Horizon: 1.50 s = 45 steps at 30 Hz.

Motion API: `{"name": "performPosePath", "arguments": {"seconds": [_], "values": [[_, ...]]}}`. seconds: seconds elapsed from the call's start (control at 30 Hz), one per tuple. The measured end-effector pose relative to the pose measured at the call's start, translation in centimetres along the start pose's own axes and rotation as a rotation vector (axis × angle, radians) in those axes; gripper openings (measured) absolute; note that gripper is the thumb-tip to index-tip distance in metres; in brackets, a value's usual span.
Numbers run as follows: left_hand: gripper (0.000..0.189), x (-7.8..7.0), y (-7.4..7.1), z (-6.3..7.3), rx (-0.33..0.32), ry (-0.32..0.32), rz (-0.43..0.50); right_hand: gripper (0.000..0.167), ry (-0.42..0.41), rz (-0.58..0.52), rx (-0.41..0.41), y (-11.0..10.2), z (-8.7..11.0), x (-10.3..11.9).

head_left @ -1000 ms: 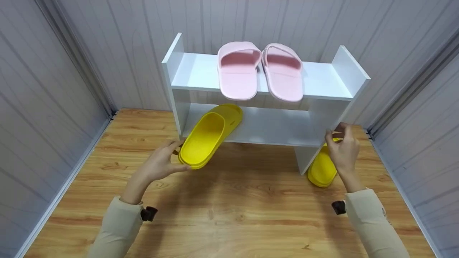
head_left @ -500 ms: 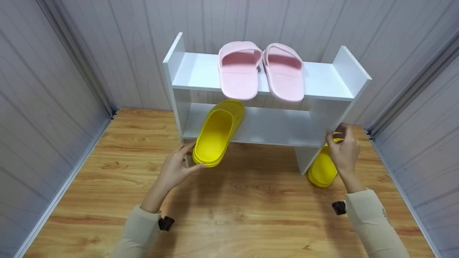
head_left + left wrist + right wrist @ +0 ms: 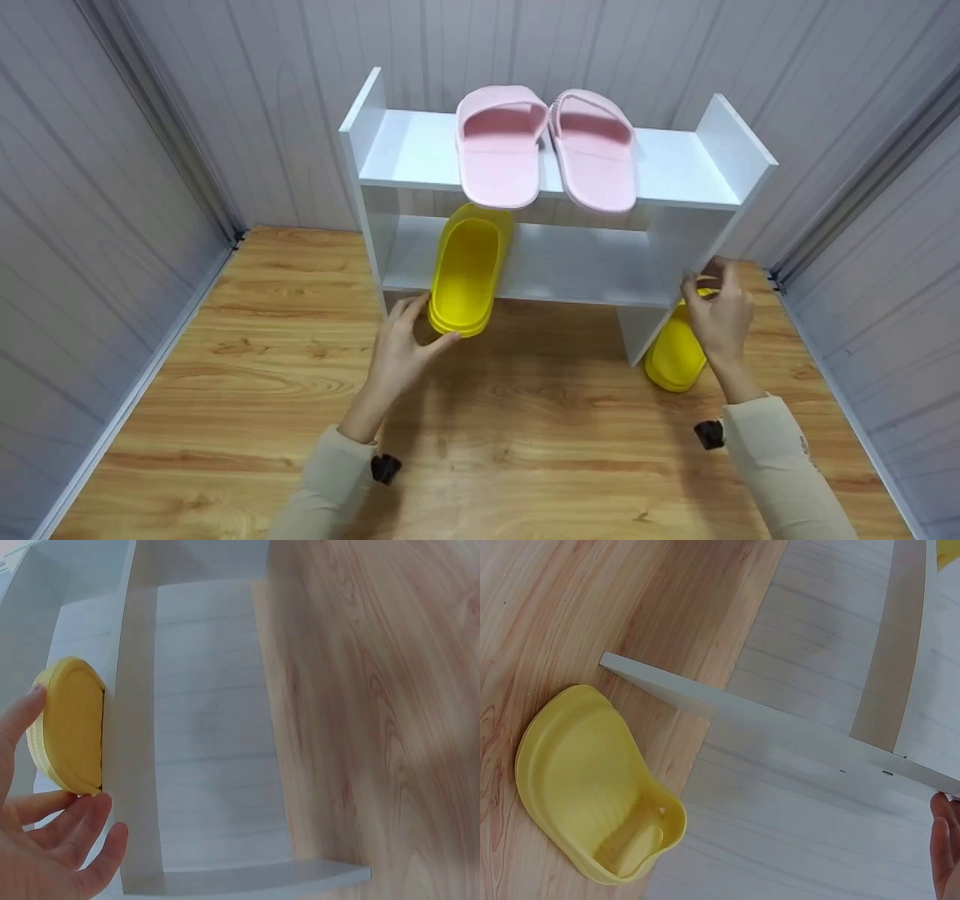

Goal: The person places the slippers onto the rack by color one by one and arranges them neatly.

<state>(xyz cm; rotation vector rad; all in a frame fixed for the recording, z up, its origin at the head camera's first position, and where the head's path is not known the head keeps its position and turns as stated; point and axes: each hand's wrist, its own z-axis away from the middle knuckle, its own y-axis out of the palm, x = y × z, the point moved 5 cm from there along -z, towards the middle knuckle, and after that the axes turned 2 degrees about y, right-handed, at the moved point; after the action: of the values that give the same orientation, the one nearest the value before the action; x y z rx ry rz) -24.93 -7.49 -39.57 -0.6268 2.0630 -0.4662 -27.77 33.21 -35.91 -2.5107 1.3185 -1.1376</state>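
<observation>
Two pink slides (image 3: 501, 169), two yellow clogs (image 3: 465, 277) — left fingers (image 3: 84, 821) pinch one clog.

Small booth, home entryway or a mock-up of one, which cannot be told, grey wood-grain walls (image 3: 300, 165) on three sides, metal edging (image 3: 106, 435), wood-look floor (image 3: 540, 472), white rack (image 3: 585, 262), pink slippers (image 3: 499, 169) on top, yellow clogs (image 3: 465, 266)

Rack (image 3: 733, 150), before wall (image 3: 585, 37); upper shelf (image 3: 667, 161) bears left slipper (image 3: 500, 169) and right slipper (image 3: 598, 165), side by side. Over lower shelf (image 3: 581, 262), left part: first clog (image 3: 466, 274). Second clog (image 3: 672, 356): on floor (image 3: 525, 457), right of rack.
</observation>
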Motion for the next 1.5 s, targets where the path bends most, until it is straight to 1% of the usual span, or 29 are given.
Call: {"name": "performPosePath", "arguments": {"seconds": [0.27,0.4,0.53,0.67,0.73,0.83,0.87,0.93,1.03,1.1,1.17,1.2,1.23,1.27,1.4,1.5], "values": [[0.068,-0.4,1.3,-0.5,-0.031,0.0,0.033,0.026,0.001,0.005,-0.009,-0.1,0.0,0.1],[0.069,-0.6,1.6,-0.7,-0.054,-0.001,0.001,0.025,-0.001,0.011,-0.009,-0.1,0.0,0.1],[0.068,-0.7,1.9,-0.8,-0.075,-0.011,-0.051,0.025,-0.003,0.015,-0.009,-0.1,0.0,0.1],[0.07,-0.8,2.0,-0.9,-0.078,-0.021,-0.079,0.026,-0.005,0.002,-0.012,0.0,0.1,0.0],[0.07,-0.8,2.0,-0.9,-0.078,-0.017,-0.082,0.027,-0.006,-0.001,-0.014,-0.1,0.1,0.0],[0.069,-0.5,1.7,-1.0,-0.099,-0.002,-0.045,0.027,-0.007,-0.008,-0.013,-0.1,0.1,0.1],[0.067,-0.4,1.4,-1.0,-0.116,0.004,-0.031,0.027,-0.008,-0.009,-0.013,-0.1,0.1,0.2],[0.061,-0.2,0.6,-1.2,-0.178,0.021,0.003,0.028,-0.014,-0.011,-0.01,-0.1,0.1,0.3],[0.048,0.2,-1.2,-1.8,-0.323,0.051,0.036,0.028,-0.017,-0.011,-0.009,-0.1,0.1,0.3],[0.043,0.6,-2.6,-2.3,-0.426,0.06,0.046,0.029,-0.019,-0.008,-0.009,-0.1,0.1,0.3],[0.044,1.1,-3.8,-2.8,-0.492,0.045,0.055,0.028,-0.017,-0.006,-0.011,-0.1,0.1,0.2],[0.045,1.5,-4.3,-3.1,-0.505,0.027,0.06,0.028,-0.018,-0.003,-0.011,-0.1,0.1,0.1],[0.048,1.8,-4.6,-3.5,-0.503,0.002,0.065,0.028,-0.019,-0.001,-0.011,-0.1,0.1,0.1],[0.051,2.2,-4.9,-3.8,-0.488,-0.027,0.074,0.028,-0.018,0.001,-0.011,0.0,0.1,0.1],[0.058,3.7,-5.0,-4.7,-0.344,-0.165,0.127,0.027,-0.019,0.007,-0.01,0.0,0.1,0.0],[0.058,4.4,-4.7,-5.2,-0.245,-0.237,0.155,0.027,-0.018,0.004,-0.011,0.0,0.1,0.2]]}}
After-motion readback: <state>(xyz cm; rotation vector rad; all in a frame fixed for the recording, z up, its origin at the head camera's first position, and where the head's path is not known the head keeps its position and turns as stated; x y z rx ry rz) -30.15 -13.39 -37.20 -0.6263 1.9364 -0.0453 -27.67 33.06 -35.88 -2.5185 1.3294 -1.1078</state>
